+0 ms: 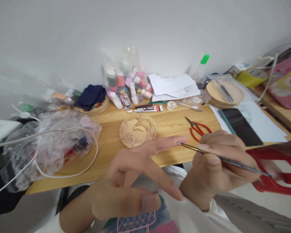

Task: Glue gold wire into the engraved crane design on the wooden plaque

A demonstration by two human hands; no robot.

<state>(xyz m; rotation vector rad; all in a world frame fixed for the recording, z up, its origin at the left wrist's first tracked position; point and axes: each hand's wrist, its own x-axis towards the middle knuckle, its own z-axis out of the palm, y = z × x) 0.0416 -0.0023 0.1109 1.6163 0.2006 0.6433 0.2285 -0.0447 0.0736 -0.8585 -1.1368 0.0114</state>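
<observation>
In the middle foreground my left hand (133,174) is held up with its fingers spread, its index finger pointing right. My right hand (223,165) grips a pair of thin dark tweezers (223,158). The tweezer tips are at the tip of my left index finger; whether something tiny sits between them I cannot tell. Behind my left hand lies a round wooden disc (138,130) with an engraved bird and wave pattern, partly covered by the hand. Pliers (196,126) with red-orange handles rest on the table beyond my right hand.
On the wooden table (109,142), a B-7000 glue tube (147,109) lies behind the disc, before small bottles (125,98) and a bag of coloured jars (128,77). Plastic bags (55,142) and a white cable (97,152) spread leftward. A phone (242,126) lies right.
</observation>
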